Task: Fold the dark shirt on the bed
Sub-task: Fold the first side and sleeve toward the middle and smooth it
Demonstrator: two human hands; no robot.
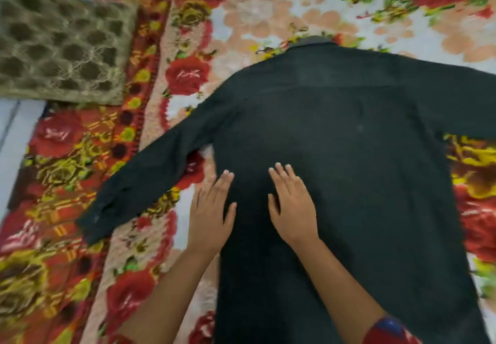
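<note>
The dark shirt (pixel 349 142) lies spread flat, back side up, on the flowered bed cover (pixel 281 8), collar at the far end. Its left sleeve stretches out toward the lower left; the right sleeve runs off the right edge of view. My left hand (pixel 210 214) rests flat, palm down, at the shirt's left edge, partly on the cover. My right hand (pixel 294 206) lies flat on the shirt's lower back, fingers slightly apart. Neither hand grips the cloth.
An olive patterned cushion (pixel 61 45) sits at the far left of the bed. A red and yellow flowered blanket (pixel 59 182) borders the left side, beyond it pale floor (pixel 10 134).
</note>
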